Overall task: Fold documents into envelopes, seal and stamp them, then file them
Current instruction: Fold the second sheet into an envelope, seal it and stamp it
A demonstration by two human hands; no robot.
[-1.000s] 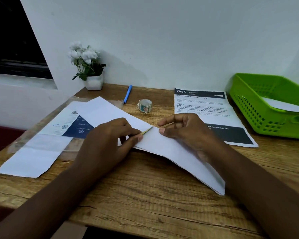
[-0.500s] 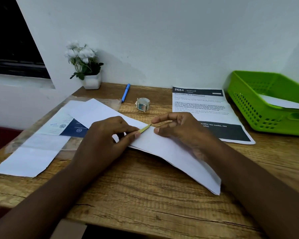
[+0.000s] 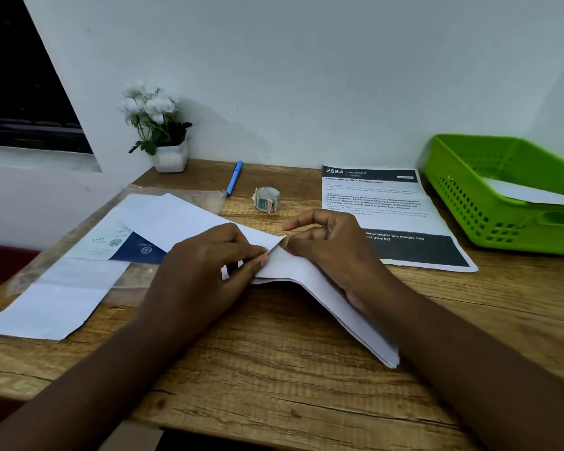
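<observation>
wooden desk [image 3: 274, 369], white wall. left hand [image 3: 202, 271] and right hand [image 3: 332, 252] pinch envelope [image 3: 306, 278] flap; risk: crooked seal, creased paper.

Both forearms reach in from near edge. Left hand [image 3: 205, 265] and right hand [image 3: 332, 252] meet at centre, fingertips curled, pinching.

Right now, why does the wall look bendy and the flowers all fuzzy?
Head view: the wide lens curves the wall edge near the picture's sides; the flowers look soft and washed out in dim, bluish light; the basket stretches at the right edge; the hands cast soft shadows.
</observation>
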